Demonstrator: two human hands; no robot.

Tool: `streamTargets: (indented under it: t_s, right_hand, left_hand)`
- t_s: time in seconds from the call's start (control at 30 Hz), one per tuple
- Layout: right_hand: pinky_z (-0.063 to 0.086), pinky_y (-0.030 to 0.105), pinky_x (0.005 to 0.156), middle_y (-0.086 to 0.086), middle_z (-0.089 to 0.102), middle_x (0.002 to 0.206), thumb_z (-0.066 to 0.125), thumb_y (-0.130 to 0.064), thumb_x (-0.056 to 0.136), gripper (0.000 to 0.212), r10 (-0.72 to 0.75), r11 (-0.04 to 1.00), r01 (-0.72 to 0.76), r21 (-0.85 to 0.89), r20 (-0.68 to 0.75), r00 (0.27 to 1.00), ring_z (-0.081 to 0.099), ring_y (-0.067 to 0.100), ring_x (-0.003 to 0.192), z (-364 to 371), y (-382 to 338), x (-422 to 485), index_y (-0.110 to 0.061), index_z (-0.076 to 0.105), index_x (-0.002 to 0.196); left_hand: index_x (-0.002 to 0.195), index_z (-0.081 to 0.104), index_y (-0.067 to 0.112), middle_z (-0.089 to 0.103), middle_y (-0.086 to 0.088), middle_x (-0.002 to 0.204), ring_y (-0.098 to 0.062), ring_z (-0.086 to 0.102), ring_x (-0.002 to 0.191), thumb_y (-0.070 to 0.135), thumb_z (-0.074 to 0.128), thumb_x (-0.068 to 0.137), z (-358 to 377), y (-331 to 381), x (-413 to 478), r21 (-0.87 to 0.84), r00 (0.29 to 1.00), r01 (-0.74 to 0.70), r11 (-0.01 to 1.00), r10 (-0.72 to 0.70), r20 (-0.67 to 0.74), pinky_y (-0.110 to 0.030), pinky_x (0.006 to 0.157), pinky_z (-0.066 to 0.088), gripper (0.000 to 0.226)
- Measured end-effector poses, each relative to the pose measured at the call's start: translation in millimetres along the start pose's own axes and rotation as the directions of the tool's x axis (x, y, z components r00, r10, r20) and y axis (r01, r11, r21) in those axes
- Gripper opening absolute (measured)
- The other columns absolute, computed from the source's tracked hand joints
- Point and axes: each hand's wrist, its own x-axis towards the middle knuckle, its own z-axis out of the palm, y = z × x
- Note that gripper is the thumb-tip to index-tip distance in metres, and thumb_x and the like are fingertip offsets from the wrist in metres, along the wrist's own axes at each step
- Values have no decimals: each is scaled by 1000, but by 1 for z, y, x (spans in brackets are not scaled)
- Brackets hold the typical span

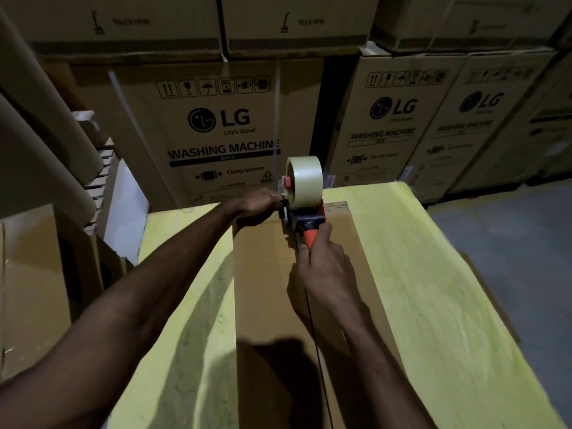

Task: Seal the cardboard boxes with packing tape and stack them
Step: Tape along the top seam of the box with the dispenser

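2 hands, 1 tape dispenser, 1 box, 3 LG cartons

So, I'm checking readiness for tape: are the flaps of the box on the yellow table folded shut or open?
Shut. Both flaps of the box lie flat, meeting along a dark centre seam under the tape dispenser.

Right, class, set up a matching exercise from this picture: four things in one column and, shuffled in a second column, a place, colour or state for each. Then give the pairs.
Column one:
1. tape roll
2. dispenser handle
3. cardboard box
4. left hand

Column two:
A. lies on the yellow surface
B. gripped by the right hand
C. pale cream colour
D. reaches to the box's far end

Pairs: 1-C, 2-B, 3-A, 4-D
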Motion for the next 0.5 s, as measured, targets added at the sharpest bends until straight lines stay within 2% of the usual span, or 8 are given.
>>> streamTargets:
  t_s: [0.07,0.1,0.13,0.2,0.23,0.37,0.43,0.5]
  right_hand:
    - [54,42,78,9,60,115,43,-34,108,48,17,1000,-17,-6,20,1000,62,25,95,-1,5,-12,-16,21,147]
    - [51,40,76,8,60,113,42,-33,108,47,17,1000,-17,-17,26,1000,61,25,93,-1,8,-20,-16,21,147]
    - [51,39,74,6,60,111,42,-33,108,46,8,1000,-8,-28,23,1000,61,22,91,0,12,-30,-16,22,146]
    - [56,38,75,0,61,106,42,-33,108,44,-15,999,15,-43,13,1000,63,18,88,4,18,-51,-17,22,144]
    - [58,39,77,-1,62,106,42,-33,108,44,-20,999,21,-37,12,1000,64,16,88,6,22,-60,-19,22,144]
    - [60,40,80,-2,64,106,41,-35,107,41,-37,998,38,-41,26,999,66,16,88,4,36,-89,-24,20,141]
    - [59,40,81,-3,64,106,41,-35,107,38,-20,999,21,-46,40,999,66,15,88,2,41,-99,-26,19,138]
    - [59,39,82,-3,64,107,41,-36,107,40,-17,998,19,-57,32,999,66,15,89,2,42,-106,-26,19,139]
  left_hand:
    - [113,66,-6,57,-33,121,-35,58,115,31,50,105,5,40,-48,33,998,-65,997,65,-5,-45,102,46,41]
    - [106,64,-7,58,-26,115,-23,57,107,17,45,109,8,49,-60,21,995,-103,994,103,5,-37,93,45,31]
    - [101,65,-2,60,-15,112,-11,53,107,9,41,109,9,56,-70,10,992,-128,992,128,14,-31,86,42,28]
    - [94,71,14,69,-3,101,-8,57,109,5,39,109,10,59,-74,53,985,-166,985,163,58,-19,70,46,36]
    - [97,73,16,69,0,101,-9,61,107,6,38,109,8,57,-71,81,982,-183,980,178,67,-14,74,47,38]
    - [128,70,11,65,-15,130,-23,60,106,12,35,110,5,46,-62,197,980,-194,961,183,77,-24,81,46,40]
    - [130,68,25,67,-14,128,-24,60,105,17,32,112,6,48,-67,228,979,-199,953,184,87,-39,89,49,41]
    - [133,67,26,69,-15,120,-23,61,100,25,30,114,9,52,-70,323,980,-200,925,182,85,-38,86,47,42]
